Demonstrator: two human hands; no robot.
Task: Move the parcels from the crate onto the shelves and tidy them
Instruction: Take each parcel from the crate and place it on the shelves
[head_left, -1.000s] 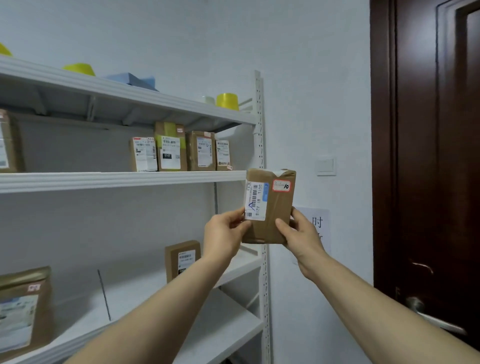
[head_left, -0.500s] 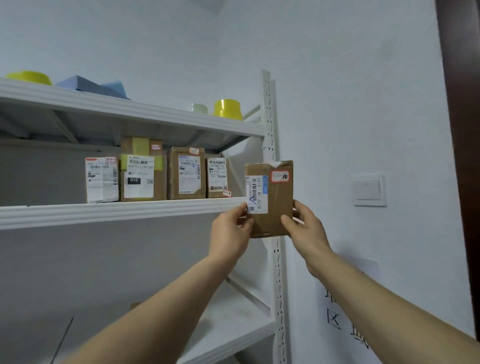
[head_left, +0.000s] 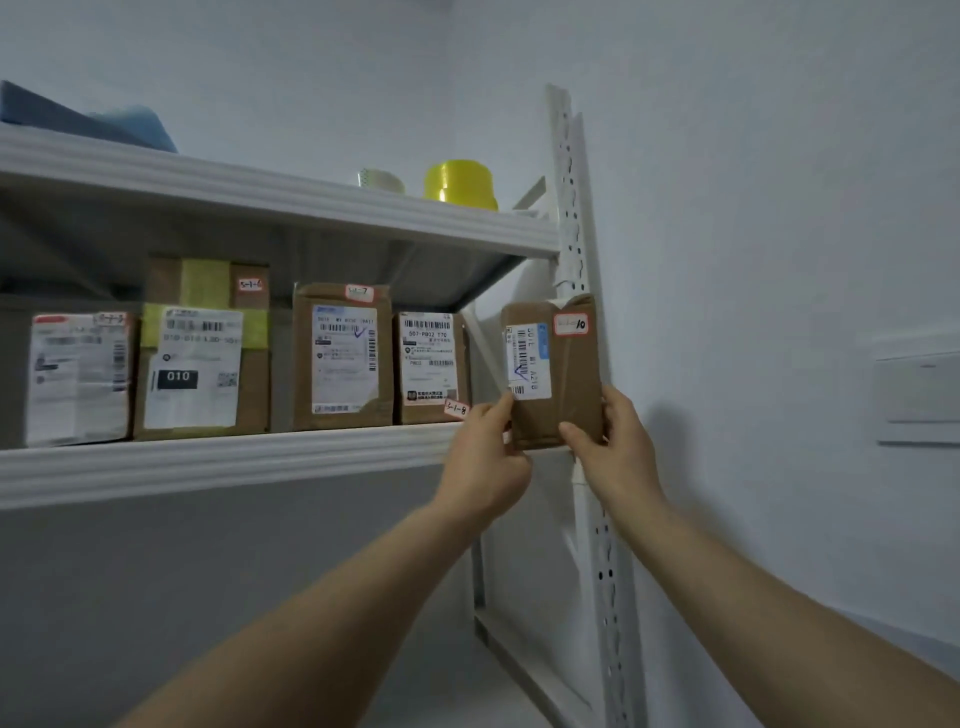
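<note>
Parcel (head_left: 571, 374) — upright at shelf (head_left: 234, 462) end

Yellow roll (head_left: 460, 184): set just beside a smaller pale roll (head_left: 381, 182).
Blue bundle (head_left: 104, 127): glimpsed at upper left.
Switch plate (head_left: 917, 397): mounted on the wall (head_left: 753, 208), far right.

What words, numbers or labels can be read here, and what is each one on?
"010": white label on the yellow-taped parcel.
"5-1-6": top sticker, same parcel.
"5-1-7", faint: sticker on the third parcel.
"507-PB02 T70": shipping label on the fourth parcel.
"5-1-8": corner sticker, same parcel.
"10": end of the red-edged sticker on the held parcel; rest unreadable.
Leftmost parcel and all fine print: too blurred.
</note>
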